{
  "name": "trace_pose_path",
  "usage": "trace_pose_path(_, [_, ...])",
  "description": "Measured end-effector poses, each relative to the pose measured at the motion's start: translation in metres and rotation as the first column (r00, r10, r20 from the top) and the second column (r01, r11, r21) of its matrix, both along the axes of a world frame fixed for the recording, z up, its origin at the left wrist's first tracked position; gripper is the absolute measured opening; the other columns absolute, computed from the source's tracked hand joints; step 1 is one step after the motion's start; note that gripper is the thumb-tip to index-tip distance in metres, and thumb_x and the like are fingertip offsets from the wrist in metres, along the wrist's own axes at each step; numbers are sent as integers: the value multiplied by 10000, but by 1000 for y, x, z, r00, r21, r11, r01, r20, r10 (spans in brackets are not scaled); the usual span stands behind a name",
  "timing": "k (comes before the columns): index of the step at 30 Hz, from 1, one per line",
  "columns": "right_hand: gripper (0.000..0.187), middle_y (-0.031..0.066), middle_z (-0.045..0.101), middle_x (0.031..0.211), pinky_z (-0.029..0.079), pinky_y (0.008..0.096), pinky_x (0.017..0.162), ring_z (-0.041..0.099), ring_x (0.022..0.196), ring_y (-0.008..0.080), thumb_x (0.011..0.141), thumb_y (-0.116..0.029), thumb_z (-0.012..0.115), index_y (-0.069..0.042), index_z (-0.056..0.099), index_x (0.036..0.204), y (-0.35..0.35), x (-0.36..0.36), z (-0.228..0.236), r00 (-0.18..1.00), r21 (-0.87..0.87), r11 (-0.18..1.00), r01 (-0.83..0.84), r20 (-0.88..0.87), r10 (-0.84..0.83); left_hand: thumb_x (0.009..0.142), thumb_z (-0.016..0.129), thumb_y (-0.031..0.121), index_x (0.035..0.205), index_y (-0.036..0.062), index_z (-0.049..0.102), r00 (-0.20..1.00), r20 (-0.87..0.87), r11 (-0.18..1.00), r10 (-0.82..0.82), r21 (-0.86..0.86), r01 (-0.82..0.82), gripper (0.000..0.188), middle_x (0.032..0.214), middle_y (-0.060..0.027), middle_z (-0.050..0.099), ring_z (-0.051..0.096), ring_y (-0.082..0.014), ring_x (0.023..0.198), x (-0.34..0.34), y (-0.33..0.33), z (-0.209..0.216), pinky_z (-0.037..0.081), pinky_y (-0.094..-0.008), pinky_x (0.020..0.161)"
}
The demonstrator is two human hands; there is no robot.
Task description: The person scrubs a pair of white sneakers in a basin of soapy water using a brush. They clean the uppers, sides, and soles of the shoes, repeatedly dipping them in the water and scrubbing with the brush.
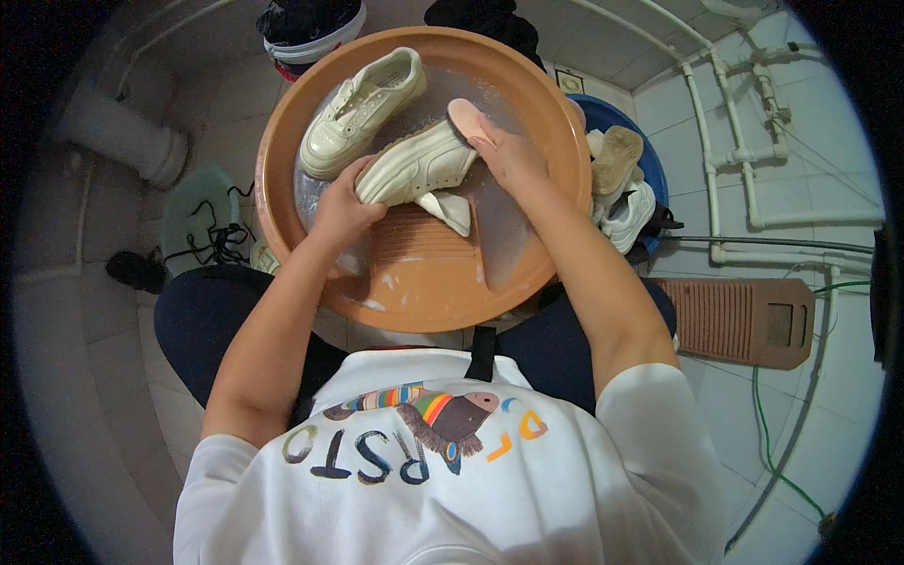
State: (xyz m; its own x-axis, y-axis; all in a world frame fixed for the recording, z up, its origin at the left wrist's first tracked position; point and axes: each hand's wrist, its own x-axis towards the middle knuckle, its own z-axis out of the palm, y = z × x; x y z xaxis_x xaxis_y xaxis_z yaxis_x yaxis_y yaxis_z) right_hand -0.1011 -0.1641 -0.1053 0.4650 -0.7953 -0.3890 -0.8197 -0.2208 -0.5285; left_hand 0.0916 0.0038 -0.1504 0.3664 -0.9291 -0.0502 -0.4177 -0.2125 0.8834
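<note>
My left hand [347, 207] is closed round the toe end of a cream lace-up shoe [419, 168], which lies on its side over an orange-brown basin [275, 207]. The shoe has no laces, and its tongue hangs toward me. In my right hand [513, 160] is a peach, oval-backed brush [466, 121], held against the heel end of the shoe; its bristles are hidden. A second cream shoe [363, 115] rests in the basin's far left, sole toward the wall. Greyish, foamy water surrounds a ribbed washboard slope [424, 247] moulded into the basin.
To the right, a blue tub [659, 174] holds several pale shoes. A brown washboard [734, 320] lies on the tiles beside my right knee. At left stands a pale green basin [196, 212] with black laces. White pipes [702, 141] run along the right wall; a green hose [767, 443] trails below.
</note>
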Motion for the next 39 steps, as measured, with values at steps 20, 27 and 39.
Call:
trace_pose_path(20, [479,239,537,1159,407,410,905,518,1085,369,885,-371,436,-95,449,1276,-18,-36,-83,966,-185,981,59,-238,-103,796,629,267,1240,91,443,624,-709,943,329,284,-175,513,1141,-67,540,540,-196,1026,-14,5,40,485,-390,807])
trace_pose_path(27, [490,234,532,1182,380,347,940,505,1124,346,895,-359,456,-88,425,1303,-17,-16,-67,986,-161,982,98,146,-75,887,505,415,1259,139,441,305,-844,896,441,433,-99,468,1226,-29,508,487,-192,1117,-19,1,27,467,-412,863])
trace_pose_path(39, [433,205,589,1078,450,400,819,564,978,388,870,-393,511,-249,480,1278,41,17,6,989,-129,983,-127,52,135,907,437,314,1175,76,479,273,-816,860,509,497,-118,361,1144,-79,548,534,-208,1039,-27,-5,16,500,-409,820])
